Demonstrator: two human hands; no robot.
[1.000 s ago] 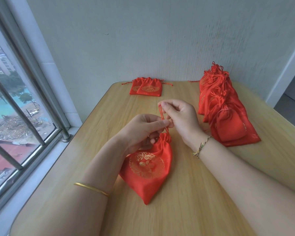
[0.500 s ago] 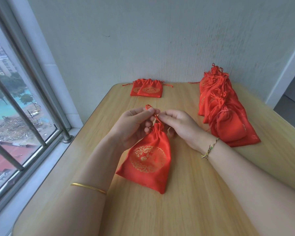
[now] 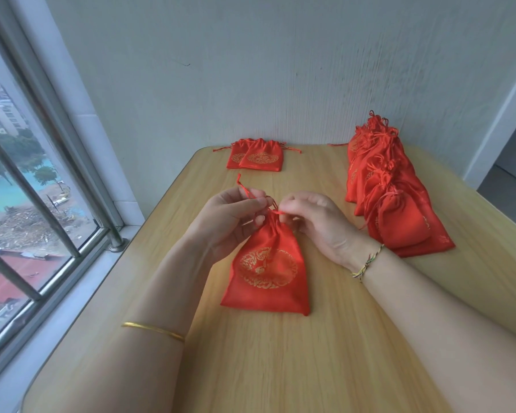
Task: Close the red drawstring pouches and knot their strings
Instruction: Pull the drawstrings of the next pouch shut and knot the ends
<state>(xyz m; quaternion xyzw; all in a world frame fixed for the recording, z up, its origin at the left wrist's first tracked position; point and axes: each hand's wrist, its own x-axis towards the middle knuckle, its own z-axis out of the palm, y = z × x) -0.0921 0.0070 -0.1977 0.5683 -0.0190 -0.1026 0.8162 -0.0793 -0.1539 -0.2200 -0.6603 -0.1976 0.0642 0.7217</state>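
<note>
Indoors: wooden table [image 3: 280,368], window [image 3: 27,189] left, pouch [image 3: 268,272] centre.

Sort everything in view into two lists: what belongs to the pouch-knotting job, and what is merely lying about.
Belongs to the job:
centre pouch
its drawstring, pinched by left hand and right hand
two pouches at the far edge
pouch pile on the right

Merely there:
gold bangle
braided bracelet
window bars
wooden table
</note>
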